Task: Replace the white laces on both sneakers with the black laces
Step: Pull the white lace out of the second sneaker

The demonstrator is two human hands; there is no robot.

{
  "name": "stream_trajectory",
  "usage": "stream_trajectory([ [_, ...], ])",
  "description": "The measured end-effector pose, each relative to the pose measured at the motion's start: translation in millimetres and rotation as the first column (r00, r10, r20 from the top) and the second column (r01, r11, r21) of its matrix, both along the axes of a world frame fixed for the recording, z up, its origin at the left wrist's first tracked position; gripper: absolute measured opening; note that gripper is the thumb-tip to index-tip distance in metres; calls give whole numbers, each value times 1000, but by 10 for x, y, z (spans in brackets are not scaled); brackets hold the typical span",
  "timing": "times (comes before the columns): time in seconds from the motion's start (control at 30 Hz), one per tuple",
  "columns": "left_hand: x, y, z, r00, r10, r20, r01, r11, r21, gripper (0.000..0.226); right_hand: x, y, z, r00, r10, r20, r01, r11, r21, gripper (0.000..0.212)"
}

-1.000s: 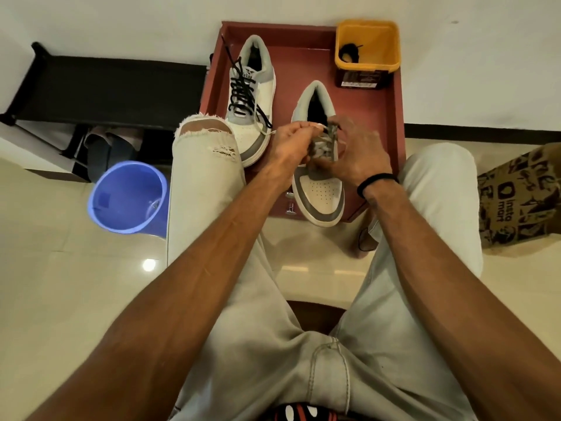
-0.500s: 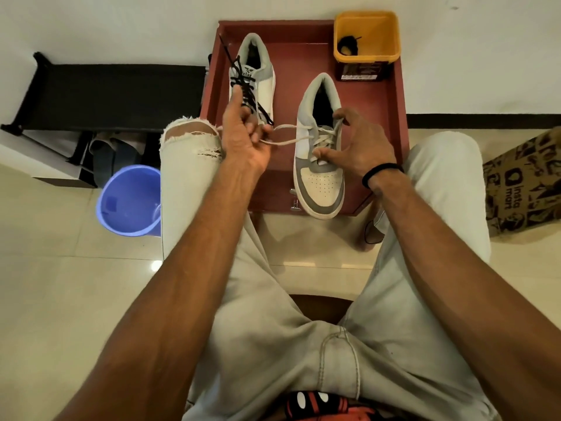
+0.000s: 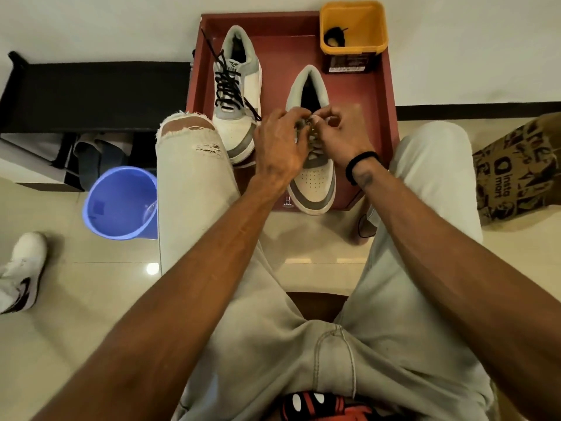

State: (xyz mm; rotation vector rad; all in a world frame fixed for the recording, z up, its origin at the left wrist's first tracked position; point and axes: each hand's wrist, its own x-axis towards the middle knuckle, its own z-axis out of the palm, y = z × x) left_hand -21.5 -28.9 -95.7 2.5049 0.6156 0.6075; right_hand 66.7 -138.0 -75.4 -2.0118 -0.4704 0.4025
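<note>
Both hands meet over the right sneaker [image 3: 314, 177] on the red tray [image 3: 382, 95] — the left hand [image 3: 280, 150] and the right hand [image 3: 340, 138] have fingers curled in on its white lace [image 3: 309, 124] near the tongue (the grip itself is blurred). The left sneaker [image 3: 238, 95] stands just beside it, already threaded with a black lace [image 3: 227, 86]. Another black lace [image 3: 334, 36] lies in the yellow tub [image 3: 353, 25] at the tray's far corner — a blue bucket [image 3: 121, 203] sits on the floor

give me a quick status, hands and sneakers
Left hand and right hand both pinching the white lace on the right sneaker. Left sneaker already black-laced. Spare black lace waiting in the yellow tub. Nothing in the way.
</note>
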Motion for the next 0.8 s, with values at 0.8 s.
stream_trajectory([
  [0.8, -28, -14, 98, 992, 110, 57, -89, 953, -288, 22, 78, 10, -230, 908, 79, 411, -13, 987, -161, 10],
])
